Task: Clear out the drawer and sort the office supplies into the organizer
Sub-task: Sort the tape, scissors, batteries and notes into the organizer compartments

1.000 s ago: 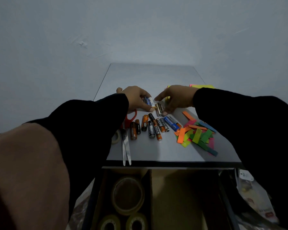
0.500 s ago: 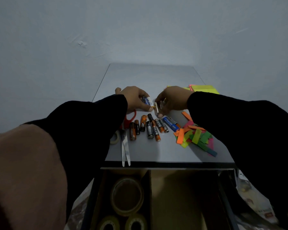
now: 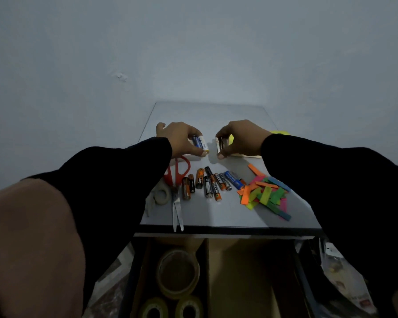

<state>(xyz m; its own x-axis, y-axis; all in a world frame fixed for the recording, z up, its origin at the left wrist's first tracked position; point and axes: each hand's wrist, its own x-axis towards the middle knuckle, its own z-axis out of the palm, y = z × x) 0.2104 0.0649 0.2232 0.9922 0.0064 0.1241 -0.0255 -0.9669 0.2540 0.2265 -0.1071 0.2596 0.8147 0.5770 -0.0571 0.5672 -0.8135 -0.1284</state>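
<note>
Left hand (image 3: 182,140): fingers pinched around a blue-and-white battery (image 3: 199,143), held tilted just above the desk (image 3: 216,115), gold cap toward the middle.
Right hand (image 3: 239,140): fingertips closed on a small pale item (image 3: 221,144); too dim to say whether it is one battery or two. The two hands are apart, facing each other.
Loose batteries (image 3: 210,183): a row lying on their sides at mid-desk, several touching, between the scissors (image 3: 177,191) and the paper strips (image 3: 265,193).
Handling, batteries (judgement): rigid, dense for their bulk, smooth-jacketed; likely to roll on the flat top. Best pinched across the barrel near the middle, thumb opposite the fingers, or several gathered side by side.
Handling, paper strips (judgement): very light, limp, overlapping in a heap; easier to sweep together than to pick singly.
Handling, scissors (judgement): stiff, blades overhanging the near desk edge; take by the red handles.
Drawer (image 3: 251,271): open below the desk edge; tape rolls (image 3: 178,271) in its left compartment, the middle part looks bare.
Organizer: cannot tell which item it is.
</note>
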